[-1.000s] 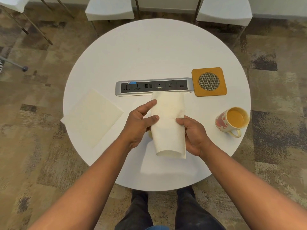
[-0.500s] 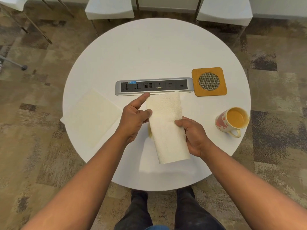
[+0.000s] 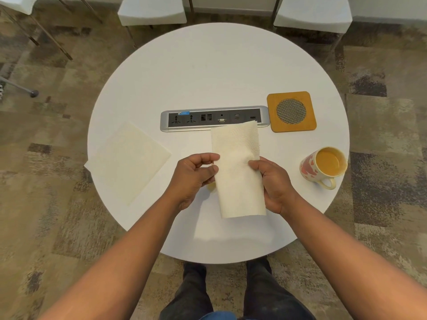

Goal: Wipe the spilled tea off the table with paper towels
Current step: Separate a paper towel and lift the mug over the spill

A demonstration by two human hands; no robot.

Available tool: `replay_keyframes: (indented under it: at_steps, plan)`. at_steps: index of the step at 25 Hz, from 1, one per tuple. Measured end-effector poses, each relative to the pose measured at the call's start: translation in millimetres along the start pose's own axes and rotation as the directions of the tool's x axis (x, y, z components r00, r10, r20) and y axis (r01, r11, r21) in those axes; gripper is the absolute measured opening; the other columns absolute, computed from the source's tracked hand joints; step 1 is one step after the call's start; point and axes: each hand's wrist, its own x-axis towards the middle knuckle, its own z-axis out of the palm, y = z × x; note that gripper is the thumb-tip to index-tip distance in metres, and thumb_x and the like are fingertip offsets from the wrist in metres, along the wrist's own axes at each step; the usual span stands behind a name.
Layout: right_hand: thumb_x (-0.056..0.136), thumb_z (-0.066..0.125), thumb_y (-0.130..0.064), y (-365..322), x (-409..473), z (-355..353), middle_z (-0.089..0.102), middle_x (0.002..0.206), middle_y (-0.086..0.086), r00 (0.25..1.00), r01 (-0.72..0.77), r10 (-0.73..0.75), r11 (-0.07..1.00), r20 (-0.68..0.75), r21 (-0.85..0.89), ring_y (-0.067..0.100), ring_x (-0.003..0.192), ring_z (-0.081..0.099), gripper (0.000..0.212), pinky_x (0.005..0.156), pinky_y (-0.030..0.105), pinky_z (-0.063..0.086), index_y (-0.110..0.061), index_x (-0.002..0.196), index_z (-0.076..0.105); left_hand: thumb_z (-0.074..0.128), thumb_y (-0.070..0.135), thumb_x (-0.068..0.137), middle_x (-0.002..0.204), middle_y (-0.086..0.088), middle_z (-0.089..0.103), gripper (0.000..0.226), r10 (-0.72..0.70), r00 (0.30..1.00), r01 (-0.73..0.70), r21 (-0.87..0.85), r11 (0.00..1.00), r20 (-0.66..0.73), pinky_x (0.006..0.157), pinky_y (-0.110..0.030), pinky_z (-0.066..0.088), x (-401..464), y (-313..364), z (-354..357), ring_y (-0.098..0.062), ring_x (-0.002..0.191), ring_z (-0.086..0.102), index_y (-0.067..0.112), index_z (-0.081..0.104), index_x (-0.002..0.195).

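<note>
Two paper towels are in view. One, a folded paper towel (image 3: 238,172), is held above the round white worktop (image 3: 217,72) between both hands: the left hand (image 3: 196,175) pinches its left edge between thumb and fingertips, and the right hand (image 3: 272,181) is closed on its right edge with the thumb laid over the front of the sheet. The towel's far end reaches over the near rim of the single power socket strip (image 3: 215,118) set into the worktop beyond the hands. The second paper towel (image 3: 129,161) lies flat to the left of the left hand, well apart from it, with one corner hanging past the worktop's edge.

A small yellowish patch of spilled tea (image 3: 211,186) shows on the worktop just under the left hand's knuckles, partly hidden by the held towel; how far it spreads cannot be told.

To the right of the right hand stands one heart-patterned mug (image 3: 323,166) filled with tea, handle turned toward the person. Beyond it, just beside the strip's right end, lies one orange coaster (image 3: 291,111) with a round mesh centre.
</note>
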Motion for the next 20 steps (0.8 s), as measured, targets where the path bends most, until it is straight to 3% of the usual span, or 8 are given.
replay_keyframes:
  at_steps: [3,7,11,14,17,20]
  plan:
    - [0.086,0.058,-0.008,-2,0,-2,0.074,0.109,0.017,1.000,0.013,-0.013,1.000,-0.018,0.013,0.035,0.093,0.073,0.023,0.075,0.047,0.060,-0.010,0.100,0.076,0.070,-0.012,0.086,0.095,0.001,0.078,0.043,-0.016,0.995,0.018,-0.011,1.000,0.097,0.078,-0.023,0.056,-2,3,-2,-0.012,0.084,0.070,0.025,0.079,0.106]
    - [0.087,0.058,-0.007,-5,1,-3,0.075,0.108,0.017,0.999,0.032,-0.032,0.999,-0.026,0.021,0.035,0.093,0.073,0.021,0.074,0.046,0.060,-0.011,0.096,0.077,0.069,-0.011,0.087,0.092,-0.001,0.080,0.033,-0.013,0.993,0.008,0.047,0.999,0.117,0.076,-0.018,0.053,-4,4,1,-0.007,0.084,0.072,0.019,0.083,0.090]
    - [0.089,0.055,-0.008,-10,0,-4,0.074,0.111,0.016,0.998,0.052,-0.051,0.998,-0.036,0.018,0.036,0.097,0.072,0.025,0.079,0.048,0.060,-0.008,0.108,0.072,0.072,-0.009,0.084,0.109,-0.002,0.079,0.037,-0.047,0.990,0.047,-0.002,0.999,0.133,0.084,-0.031,0.060,-6,3,7,-0.018,0.093,0.074,0.024,0.082,0.098]
    - [0.089,0.055,-0.009,-15,1,-7,0.074,0.111,0.017,0.995,0.054,-0.053,0.998,-0.079,0.012,0.039,0.100,0.071,0.026,0.081,0.052,0.059,-0.007,0.109,0.071,0.077,-0.006,0.077,0.124,0.006,0.074,0.052,-0.084,0.966,0.088,-0.006,0.996,0.245,0.087,-0.039,0.061,-6,4,8,-0.023,0.098,0.074,0.029,0.077,0.115]
    - [0.089,0.055,-0.009,-21,2,-12,0.073,0.114,0.018,0.992,0.052,-0.050,0.999,-0.117,0.014,0.040,0.103,0.069,0.026,0.088,0.057,0.056,-0.008,0.110,0.071,0.078,-0.005,0.076,0.121,0.014,0.073,0.063,-0.133,0.924,0.122,0.053,0.991,0.359,0.083,-0.029,0.058,-3,7,7,-0.014,0.093,0.073,0.035,0.072,0.124]
    - [0.090,0.052,-0.008,-25,2,-18,0.072,0.115,0.017,0.993,0.073,-0.067,0.995,-0.101,0.064,0.039,0.106,0.068,0.027,0.092,0.055,0.055,-0.009,0.110,0.070,0.080,0.000,0.078,0.107,0.002,0.075,0.041,-0.150,0.937,0.120,0.112,0.986,0.314,0.080,-0.022,0.055,-1,8,9,-0.008,0.086,0.069,0.029,0.081,0.107]
